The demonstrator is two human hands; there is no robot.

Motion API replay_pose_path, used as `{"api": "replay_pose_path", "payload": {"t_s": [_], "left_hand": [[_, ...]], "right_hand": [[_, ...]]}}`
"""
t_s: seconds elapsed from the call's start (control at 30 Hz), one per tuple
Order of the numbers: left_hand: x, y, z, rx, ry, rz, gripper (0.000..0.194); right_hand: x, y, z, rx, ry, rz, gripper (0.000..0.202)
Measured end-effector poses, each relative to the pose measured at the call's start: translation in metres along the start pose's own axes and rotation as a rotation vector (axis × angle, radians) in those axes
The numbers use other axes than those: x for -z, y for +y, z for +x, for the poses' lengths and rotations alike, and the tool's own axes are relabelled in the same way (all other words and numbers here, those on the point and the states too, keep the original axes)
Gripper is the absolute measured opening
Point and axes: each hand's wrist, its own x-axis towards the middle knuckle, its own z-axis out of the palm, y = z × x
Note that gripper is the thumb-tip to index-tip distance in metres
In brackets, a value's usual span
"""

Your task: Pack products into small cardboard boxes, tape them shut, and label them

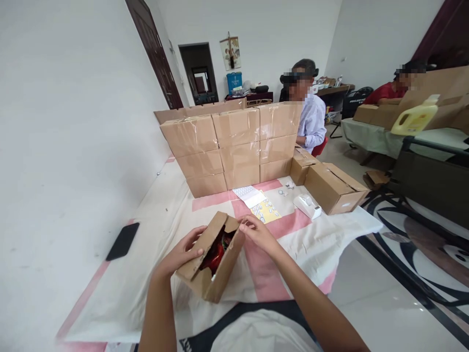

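A small cardboard box [196, 266] sits tilted in front of me on the cloth-covered table, its top flaps partly parted. Through the gap a shiny red packet [216, 256] shows, with something darker beside it that I cannot make out. My left hand [183, 250] grips the box from the left, thumb on the flap and fingers along the far side. At the far right corner, my right hand [256, 230] pinches the edge of the box's flap. Beyond the box lie a yellow printed sheet [269, 211] and a white sheet [247, 195].
A wall of taped cartons [238, 146] stands across the table's far side. A black phone [122, 241] lies at left. To the right are a white device [308, 206] and a larger carton [335, 188]. One person [311, 117] sits behind the cartons, another [388, 90] farther right.
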Motion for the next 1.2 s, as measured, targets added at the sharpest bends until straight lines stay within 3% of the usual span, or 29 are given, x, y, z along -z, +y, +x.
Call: {"api": "replay_pose_path", "payload": {"t_s": [0.1, 0.2, 0.3, 0.4, 0.47, 0.57, 0.6, 0.67, 0.7, 0.77, 0.83, 0.93, 1.07, 1.2], "left_hand": [[0.003, 0.011, -0.012, 0.07, 0.042, 0.249, 0.075], [-0.002, 0.02, -0.028, 0.142, 0.244, 0.455, 0.058], [-0.035, 0.032, -0.04, 0.211, 0.447, 0.675, 0.059], [-0.083, 0.04, -0.043, 0.187, 0.425, 0.971, 0.067], [-0.103, 0.039, -0.04, 0.185, 0.382, 1.115, 0.074], [-0.098, 0.031, -0.039, 0.147, 0.293, 1.147, 0.067], [-0.088, 0.027, -0.04, 0.116, 0.248, 1.126, 0.065], [-0.065, 0.02, -0.043, 0.054, 0.16, 1.084, 0.062], [-0.053, 0.017, -0.045, 0.029, 0.128, 1.065, 0.06], [-0.037, 0.012, -0.047, -0.016, 0.074, 1.036, 0.059], [-0.032, 0.009, -0.046, -0.05, 0.07, 1.025, 0.058], [-0.045, 0.006, -0.042, -0.036, 0.176, 1.065, 0.06], [-0.069, 0.003, -0.036, -0.018, 0.308, 1.147, 0.062], [-0.075, -0.002, -0.035, -0.098, 0.361, 1.185, 0.061]], "right_hand": [[-0.02, 0.003, 0.01, -0.028, 0.128, 0.011, 0.034], [-0.032, 0.006, 0.012, -0.054, 0.206, 0.01, 0.049], [-0.042, 0.004, 0.01, -0.037, 0.246, -0.045, 0.049], [-0.051, 0.003, 0.007, -0.01, 0.258, -0.071, 0.042], [-0.046, 0.008, 0.004, 0.001, 0.264, -0.073, 0.044], [0.002, 0.022, -0.006, 0.045, 0.397, -0.173, 0.045], [0.029, 0.027, -0.01, 0.055, 0.495, -0.253, 0.044], [0.094, 0.035, -0.019, -0.067, 0.749, -0.516, 0.042], [0.128, 0.038, -0.022, -0.118, 0.802, -0.567, 0.043], [0.187, 0.041, -0.027, -0.2, 0.837, -0.629, 0.045], [0.228, 0.044, -0.028, -0.297, 0.796, -0.668, 0.043], [0.254, 0.049, -0.022, -0.458, 0.665, -0.714, 0.033], [0.259, 0.055, -0.008, -0.603, 0.496, -0.798, 0.024], [0.263, 0.054, 0.01, -0.71, 0.376, -0.894, 0.032]]}}
